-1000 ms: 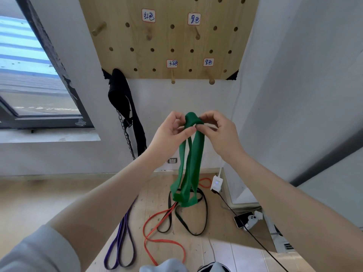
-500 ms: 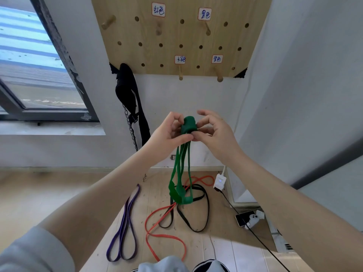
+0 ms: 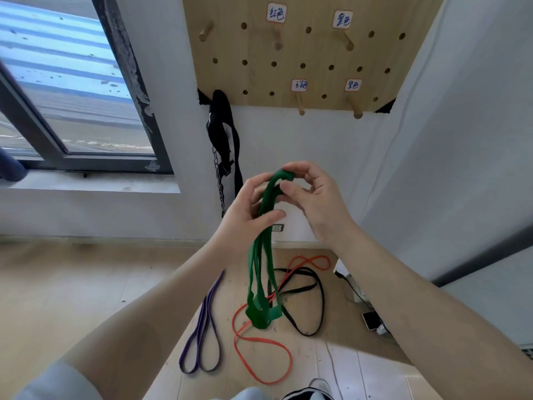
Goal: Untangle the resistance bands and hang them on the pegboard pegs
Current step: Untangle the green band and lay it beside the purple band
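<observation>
While both hands are working in front of the chest, the flat green rubber resistance band (image 3: 266, 246) is hanging doubled between them, its lower folds dangling just above the floor. The left hand (image 3: 245, 209) is gripping the band's upper strands, thumb lying across them and fingers curled behind. The right hand (image 3: 314, 197) is pinching the top fold of the same band between thumb and curled fingers, just beside the left hand. On the pale wooden plank floor (image 3: 86, 284) a thin orange-red loop band (image 3: 259, 350), a narrow black loop band (image 3: 315, 301) and a purple loop band (image 3: 202, 336) are lying; the red and black ones are crossing each other, the purple one is lying apart to the left. Above, the light plywood pegboard (image 3: 317, 53) with handwritten labels is carrying bare wooden pegs (image 3: 300, 103). A black strap with a metal chain (image 3: 223, 140) is hanging at the board's lower left corner.
</observation>
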Demonstrator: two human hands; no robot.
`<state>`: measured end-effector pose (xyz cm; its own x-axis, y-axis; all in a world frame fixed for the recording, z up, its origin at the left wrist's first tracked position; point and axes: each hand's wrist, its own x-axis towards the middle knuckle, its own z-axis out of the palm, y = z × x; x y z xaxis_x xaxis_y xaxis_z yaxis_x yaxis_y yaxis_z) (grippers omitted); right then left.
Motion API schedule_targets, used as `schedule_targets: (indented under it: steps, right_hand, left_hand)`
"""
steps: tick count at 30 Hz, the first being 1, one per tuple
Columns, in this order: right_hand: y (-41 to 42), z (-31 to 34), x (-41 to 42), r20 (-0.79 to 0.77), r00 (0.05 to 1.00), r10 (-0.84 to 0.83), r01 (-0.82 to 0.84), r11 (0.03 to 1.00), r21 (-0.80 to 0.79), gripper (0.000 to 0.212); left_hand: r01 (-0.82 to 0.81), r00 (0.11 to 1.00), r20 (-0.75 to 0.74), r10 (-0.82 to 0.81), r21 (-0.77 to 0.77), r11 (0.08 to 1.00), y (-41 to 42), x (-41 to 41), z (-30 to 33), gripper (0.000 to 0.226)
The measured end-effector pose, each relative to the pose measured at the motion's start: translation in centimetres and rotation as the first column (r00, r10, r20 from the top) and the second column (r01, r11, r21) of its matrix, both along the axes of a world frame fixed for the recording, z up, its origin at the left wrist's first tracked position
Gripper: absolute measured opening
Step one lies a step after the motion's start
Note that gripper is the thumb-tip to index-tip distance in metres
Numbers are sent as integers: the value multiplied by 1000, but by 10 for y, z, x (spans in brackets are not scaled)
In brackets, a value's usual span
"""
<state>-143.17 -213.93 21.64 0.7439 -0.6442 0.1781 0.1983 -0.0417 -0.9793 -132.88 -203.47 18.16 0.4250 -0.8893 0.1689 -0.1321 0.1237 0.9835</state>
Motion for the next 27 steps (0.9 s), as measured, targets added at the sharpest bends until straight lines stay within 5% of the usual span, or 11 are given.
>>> schedule_targets:
  steps: [3,8,13,17,21,27]
  right_hand:
    - [20,1,15,62,998,-26,20,995,94,22]
    - [35,1,33,91,994,-54,34,977,208,20]
    - [34,-13,49,-180,984,-1,7,1000,30,20]
    - [39,-43,67,-398,916,-47,57,998,14,45]
    - [41,-93,94,-516,850,107,-62,993,104,26]
    - [49,-167,141,-456,830,319,-236,944,230,15]
  left_hand:
    - [-22,989,143,21,9,1000,20,10,-8,79]
    - [-149,971,-191,144,-16,989,47,26,-11,43]
    - [-135,982,-117,146,103,986,58,42,-29,22]
    - [-212,955,-162,250,218,952,65,52,-66,22]
    - [-203,919,-258,299,340,918,71,55,-111,21]
    - [-238,849,-341,404,437,867,83,79,-182,26]
